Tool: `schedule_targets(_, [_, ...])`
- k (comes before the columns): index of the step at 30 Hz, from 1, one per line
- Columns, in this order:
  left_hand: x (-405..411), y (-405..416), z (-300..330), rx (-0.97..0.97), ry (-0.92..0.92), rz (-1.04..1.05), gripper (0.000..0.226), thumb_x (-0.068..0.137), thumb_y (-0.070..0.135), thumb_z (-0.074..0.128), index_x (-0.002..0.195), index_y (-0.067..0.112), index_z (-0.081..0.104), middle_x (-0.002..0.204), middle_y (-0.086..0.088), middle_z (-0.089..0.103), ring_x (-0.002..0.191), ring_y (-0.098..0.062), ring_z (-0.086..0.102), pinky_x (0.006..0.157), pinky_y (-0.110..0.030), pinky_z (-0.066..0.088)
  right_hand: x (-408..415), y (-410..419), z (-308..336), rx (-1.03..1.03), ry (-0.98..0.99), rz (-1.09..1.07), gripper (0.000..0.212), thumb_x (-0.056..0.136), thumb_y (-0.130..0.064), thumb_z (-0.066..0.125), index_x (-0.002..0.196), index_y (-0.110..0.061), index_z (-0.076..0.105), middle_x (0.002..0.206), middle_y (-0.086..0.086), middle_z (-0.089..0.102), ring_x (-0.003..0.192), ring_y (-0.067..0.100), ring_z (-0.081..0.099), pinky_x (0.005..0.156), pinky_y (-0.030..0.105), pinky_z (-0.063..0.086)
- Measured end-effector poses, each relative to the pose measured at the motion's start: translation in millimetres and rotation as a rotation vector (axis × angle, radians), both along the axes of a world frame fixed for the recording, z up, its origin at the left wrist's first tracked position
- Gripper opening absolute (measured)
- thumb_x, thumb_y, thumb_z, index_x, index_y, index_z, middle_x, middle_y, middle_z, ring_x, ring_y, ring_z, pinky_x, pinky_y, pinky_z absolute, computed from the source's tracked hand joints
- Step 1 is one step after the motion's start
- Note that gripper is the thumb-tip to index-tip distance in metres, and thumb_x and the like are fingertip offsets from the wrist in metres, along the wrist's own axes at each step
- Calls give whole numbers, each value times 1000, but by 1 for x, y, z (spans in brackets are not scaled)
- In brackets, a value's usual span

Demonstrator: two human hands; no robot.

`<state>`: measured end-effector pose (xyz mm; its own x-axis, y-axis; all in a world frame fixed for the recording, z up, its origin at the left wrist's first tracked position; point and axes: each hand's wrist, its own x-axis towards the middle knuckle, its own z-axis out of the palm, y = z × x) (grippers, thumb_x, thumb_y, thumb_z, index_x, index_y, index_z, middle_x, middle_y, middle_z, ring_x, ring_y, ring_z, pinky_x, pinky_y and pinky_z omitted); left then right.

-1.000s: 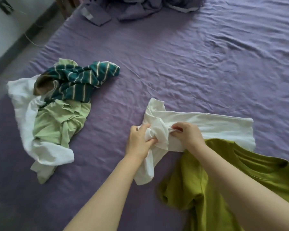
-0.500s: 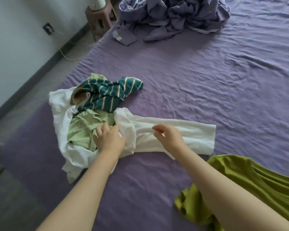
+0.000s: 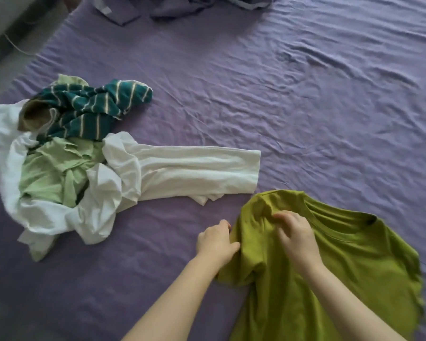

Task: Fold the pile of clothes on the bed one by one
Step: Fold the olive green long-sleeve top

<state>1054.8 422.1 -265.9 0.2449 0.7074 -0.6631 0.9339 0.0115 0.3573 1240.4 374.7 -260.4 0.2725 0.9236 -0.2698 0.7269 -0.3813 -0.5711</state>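
An olive-green T-shirt (image 3: 349, 262) lies spread on the purple bed sheet (image 3: 280, 94) at the lower right, collar toward the far side. My left hand (image 3: 217, 243) grips its left edge near the sleeve. My right hand (image 3: 295, 237) pinches the fabric at the shoulder, just left of the collar. A long folded white garment (image 3: 190, 173) lies to the left, its end resting against the pile. The pile holds a teal striped garment (image 3: 94, 107), a pale green garment (image 3: 52, 173) and another white garment (image 3: 8, 153).
A bundle of crumpled purple bedding (image 3: 182, 6) lies at the head of the bed. The bed's left edge runs beside grey floor (image 3: 15, 33) with a cable on it. Wrinkled bare sheet stretches to the right and far side.
Both hands let go of the white garment, which now lies against the pile. They moved right and took hold of the olive-green T-shirt.
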Motion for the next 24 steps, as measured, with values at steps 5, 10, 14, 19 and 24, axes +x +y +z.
schedule_targets(5, [-9,11,10,11,-352,117,12,88,32,60,84,25,52,84,3,58,83,-15,50,74,-30,39,1,22,-4,125,-60,91,28,90,-7,58,118,-6,63,128,12,58,125,32,47,103,41,39])
schedule_targets(10, [-17,45,26,90,-471,198,12,94,29,55,88,22,48,74,10,54,71,-10,49,64,-27,31,-1,67,-20,-112,-270,352,49,99,-34,39,146,-27,28,150,0,34,143,24,15,115,43,13])
schedule_targets(14, [-34,59,28,51,-332,52,26,83,51,63,88,27,51,76,14,56,71,-6,51,65,-27,36,9,74,-23,-79,-379,383,28,93,-37,50,117,-26,60,113,0,61,116,25,42,103,36,21])
schedule_targets(19, [-67,68,32,-264,-208,-87,27,69,44,79,71,22,63,64,12,59,63,-8,56,60,-25,43,25,79,-12,34,-88,82,16,89,-25,62,102,-20,70,101,2,68,107,25,48,90,35,33])
schedule_targets(24, [-87,89,33,-101,-29,43,37,64,54,78,72,20,65,62,12,62,62,-5,59,57,-24,44,19,96,-7,21,6,-37,16,87,-23,64,102,-19,68,98,4,66,108,27,47,93,45,39])
